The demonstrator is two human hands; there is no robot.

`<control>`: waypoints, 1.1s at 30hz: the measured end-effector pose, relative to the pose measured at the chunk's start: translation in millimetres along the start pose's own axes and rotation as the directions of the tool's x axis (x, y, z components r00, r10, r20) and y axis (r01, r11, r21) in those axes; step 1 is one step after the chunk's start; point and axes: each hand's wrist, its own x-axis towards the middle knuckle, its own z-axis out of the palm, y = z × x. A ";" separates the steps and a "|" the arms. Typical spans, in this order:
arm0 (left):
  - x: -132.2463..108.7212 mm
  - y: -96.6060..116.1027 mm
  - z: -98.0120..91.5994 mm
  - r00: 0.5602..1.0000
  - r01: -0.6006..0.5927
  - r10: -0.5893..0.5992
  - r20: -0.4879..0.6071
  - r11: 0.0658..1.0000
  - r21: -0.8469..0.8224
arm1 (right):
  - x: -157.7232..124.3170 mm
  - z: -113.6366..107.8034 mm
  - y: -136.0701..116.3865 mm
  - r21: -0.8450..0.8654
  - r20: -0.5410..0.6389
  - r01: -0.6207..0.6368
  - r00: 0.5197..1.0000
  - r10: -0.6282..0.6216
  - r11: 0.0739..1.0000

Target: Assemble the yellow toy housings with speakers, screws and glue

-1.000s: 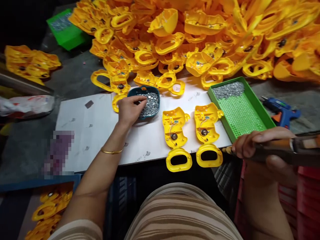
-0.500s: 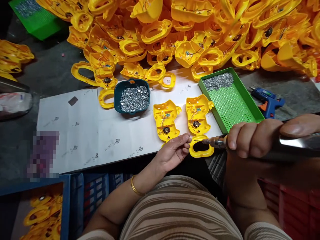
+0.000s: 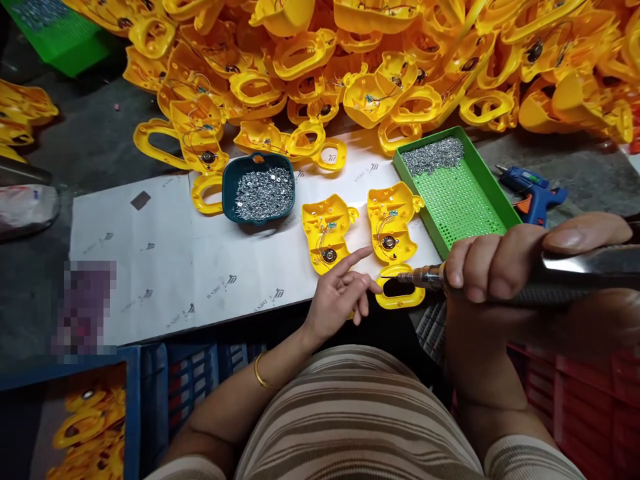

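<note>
Left hand [image 3: 336, 300] uncurled, handle [image 3: 400, 303] overhanging sheet [image 3: 210, 267] edge

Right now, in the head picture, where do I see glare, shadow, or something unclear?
Head view: a bright glint lies on the power tool, while the part of the right hand beneath it looks dim and smeared; head view: a soft shadow falls below the teal bowl; head view: a pixelated patch hides detail at left.

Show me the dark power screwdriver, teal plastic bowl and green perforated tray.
Dark power screwdriver [image 3: 583, 275]: head view, on its body.
Teal plastic bowl [image 3: 229, 190]: head view, on its inner wall.
Green perforated tray [image 3: 453, 203]: head view, on its floor.
</note>
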 end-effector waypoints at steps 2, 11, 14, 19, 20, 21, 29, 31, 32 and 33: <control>-0.3 -5.4 -5.5 0.930 -0.359 0.361 0.070 0.850 0.386 | 1.5 -3.2 0.3 0.008 0.021 -0.011 1.000 0.011 1.000; 7.0 -12.8 -6.2 0.773 -0.581 0.580 0.256 0.486 0.653 | -2.5 0.9 2.3 -0.007 0.035 -0.134 0.990 0.134 0.991; 3.4 -15.0 -3.7 0.899 -0.415 0.413 0.145 0.700 0.582 | -1.3 1.2 4.2 0.031 0.087 -0.094 0.992 0.091 0.995; 0.0 -16.3 -2.5 0.954 -0.292 0.284 0.096 0.808 0.511 | -0.3 1.2 4.0 -0.021 0.040 -0.150 0.988 0.151 0.988; 0.0 -16.5 -2.5 0.959 -0.279 0.268 0.095 0.819 0.501 | -0.5 1.0 4.9 -0.002 0.054 -0.112 0.992 0.112 0.994; 0.0 -16.8 -2.6 0.963 -0.267 0.253 0.096 0.831 0.488 | -0.8 0.8 6.3 0.017 0.069 -0.078 0.995 0.077 0.997; -0.7 -16.7 -2.3 0.979 -0.203 0.179 0.095 0.878 0.433 | -1.3 1.3 8.3 0.039 0.149 -0.074 0.987 0.067 0.996; -0.6 -14.8 -2.3 0.980 -0.199 0.174 0.096 0.862 0.467 | -1.4 1.9 5.9 -0.015 0.117 -0.149 0.982 0.150 0.989; -0.4 -13.8 -2.3 0.980 -0.197 0.170 0.099 0.854 0.481 | -1.5 2.4 5.3 -0.042 0.096 -0.189 0.977 0.192 0.981; -0.2 -13.0 -2.3 0.980 -0.196 0.167 0.104 0.849 0.491 | -1.5 3.0 5.5 -0.054 0.081 -0.202 0.975 0.206 0.978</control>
